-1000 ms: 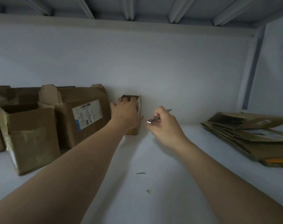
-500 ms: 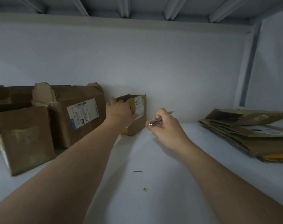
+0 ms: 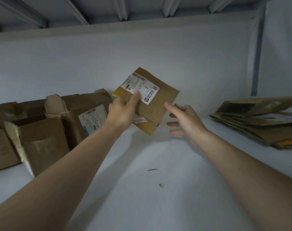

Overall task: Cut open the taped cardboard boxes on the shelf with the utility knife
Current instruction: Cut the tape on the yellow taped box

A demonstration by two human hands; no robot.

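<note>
On the white shelf [image 3: 158,205] nearest us lie a dark sliver [image 3: 152,169] and a greenish scrap [image 3: 161,185]. Beyond them, our left hand [image 3: 123,112] grips the small taped cardboard box [image 3: 160,100], which is lifted and tilted, with the thumb on its label. Our right hand [image 3: 187,120] spreads its fingers just beside the box and holds the utility knife [image 3: 178,106], of which only the metal end shows. Opened boxes [image 3: 42,144] stand far left, and flattened cardboard [image 3: 258,125] lies far right.

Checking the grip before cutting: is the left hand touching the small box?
Touching. Head view: the left hand grips the small box, thumb on its label.
</note>
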